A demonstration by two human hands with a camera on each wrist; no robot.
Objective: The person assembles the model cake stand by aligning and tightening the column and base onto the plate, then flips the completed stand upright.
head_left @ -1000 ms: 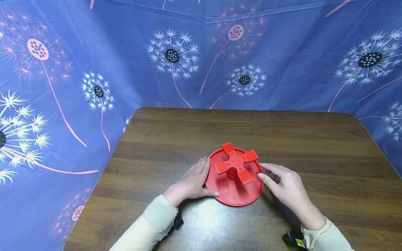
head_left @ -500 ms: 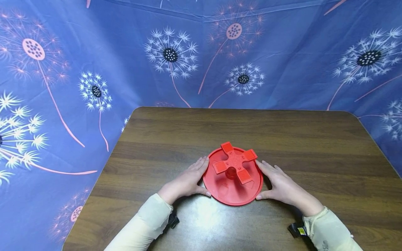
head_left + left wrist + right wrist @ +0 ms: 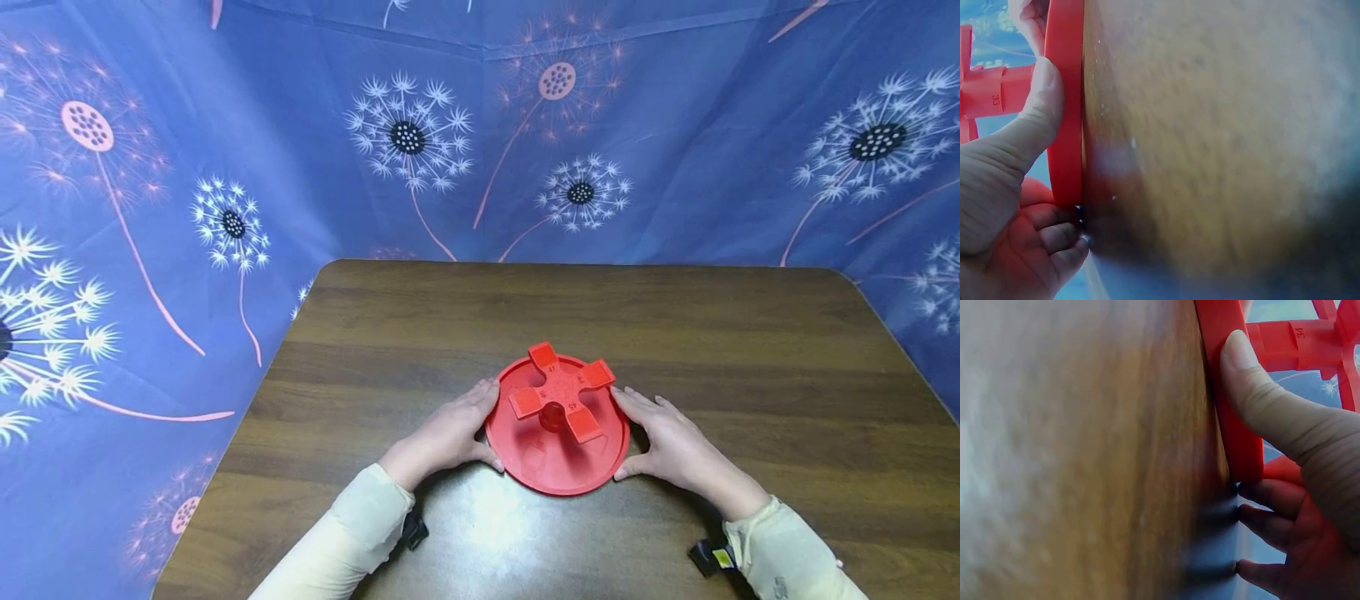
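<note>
A red plastic stand sits on the table, with a round rimmed base and a short central post. On the post is a cross-shaped top with four short arms bearing small numbers. From the left, my left hand holds the base's edge, thumb toward the front and fingers toward the back. My right hand grips the opposite edge in the same way. Each wrist view shows a thumb against the outer side of the red rim. The stand's underside is hidden.
The brown wood-grain table has rounded far corners. Behind it and to the left hangs a blue cloth printed with dandelions. Dark wrist-worn devices show beneath both pale sleeves.
My right hand has spread along the rim, its thumb sliding to the front right. My left thumb has shifted slightly left, off the base's top. The stand stays nearly in place.
</note>
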